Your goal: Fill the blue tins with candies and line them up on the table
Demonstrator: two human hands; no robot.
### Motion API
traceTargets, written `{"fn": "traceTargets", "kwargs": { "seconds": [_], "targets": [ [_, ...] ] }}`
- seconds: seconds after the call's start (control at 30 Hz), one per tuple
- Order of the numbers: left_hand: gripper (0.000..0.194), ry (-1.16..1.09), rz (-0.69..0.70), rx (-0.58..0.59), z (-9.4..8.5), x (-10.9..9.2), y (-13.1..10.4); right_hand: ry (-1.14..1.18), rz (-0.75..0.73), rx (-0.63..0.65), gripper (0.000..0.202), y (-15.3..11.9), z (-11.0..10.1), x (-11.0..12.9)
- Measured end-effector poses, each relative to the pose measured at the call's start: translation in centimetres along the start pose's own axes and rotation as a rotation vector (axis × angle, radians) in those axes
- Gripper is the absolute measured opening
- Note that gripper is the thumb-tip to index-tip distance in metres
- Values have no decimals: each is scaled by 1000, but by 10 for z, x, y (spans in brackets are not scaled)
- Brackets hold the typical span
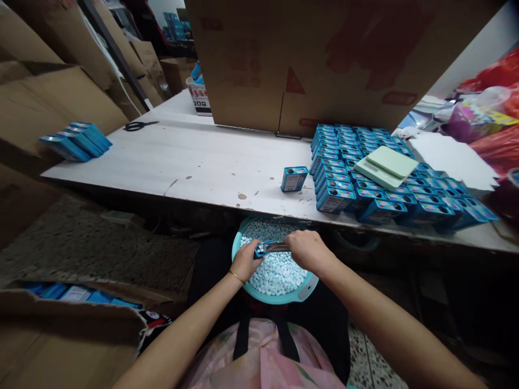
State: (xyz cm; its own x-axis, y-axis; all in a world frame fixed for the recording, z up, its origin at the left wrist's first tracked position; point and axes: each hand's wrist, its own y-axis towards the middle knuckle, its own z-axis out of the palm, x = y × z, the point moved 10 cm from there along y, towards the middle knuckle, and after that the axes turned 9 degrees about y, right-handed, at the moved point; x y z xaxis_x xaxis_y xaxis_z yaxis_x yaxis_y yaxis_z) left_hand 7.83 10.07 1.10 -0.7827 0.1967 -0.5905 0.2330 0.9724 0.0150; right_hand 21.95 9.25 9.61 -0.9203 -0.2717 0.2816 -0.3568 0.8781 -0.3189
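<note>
Over a turquoise basin (236, 241) full of small pale-blue and white pellets (279, 275), both my hands are at work. My left hand (245, 261) is closed round a small blue box (257, 253) whose open end shows pellets at its mouth. My right hand (306, 248) grips a metal scoop (276, 247), its tip at the box opening. Fingers of the right hand hide the scoop's handle. One blue box (293, 179) stands alone on the white table near its front edge.
Rows of blue boxes (336, 183) fill the table's right side, a pale-green scale (386, 166) on top. A large carton (259, 65) stands behind. Black scissors (140, 126) and several blue boxes (77, 141) lie left. An open carton (60, 335) holds blue boxes at lower left.
</note>
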Motion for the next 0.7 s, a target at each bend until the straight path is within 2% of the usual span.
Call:
{"fn": "traceTargets", "kwargs": {
  "seconds": [0.1, 0.2, 0.27, 0.33, 0.4, 0.47, 0.53, 0.57, 0.7],
  "targets": [
    [39, -209, -93, -45, -10, 19, -1, -34, 90, -36, 29, -12, 17, -46],
    [46, -496, -288, -58, -1, 52, -5, -3, 178, -27, 31, -13, 60, -80],
    [48, -672, -423, -31, 20, 70, -8, 34, 197, -11, 32, -3, 96, -82],
    [48, -830, -526, 13, 46, 76, -11, 61, 189, -12, 33, 14, 127, -68],
    [50, -974, -592, 59, 67, 73, -13, 114, 190, -64, 34, 30, 146, -52],
    [52, -1076, -615, 105, 78, 64, -14, 229, 194, -141, 33, 42, 154, -44],
    [53, -1113, -582, 146, 74, 55, -14, 384, 186, -194, 31, 47, 158, -45],
    [52, -1104, -546, 149, 66, 52, -13, 457, 178, -201, 31, 48, 159, -48],
    [46, -847, -340, 9, 11, 52, -14, 655, 150, -201, 30, 42, 150, -70]
  ]
}}
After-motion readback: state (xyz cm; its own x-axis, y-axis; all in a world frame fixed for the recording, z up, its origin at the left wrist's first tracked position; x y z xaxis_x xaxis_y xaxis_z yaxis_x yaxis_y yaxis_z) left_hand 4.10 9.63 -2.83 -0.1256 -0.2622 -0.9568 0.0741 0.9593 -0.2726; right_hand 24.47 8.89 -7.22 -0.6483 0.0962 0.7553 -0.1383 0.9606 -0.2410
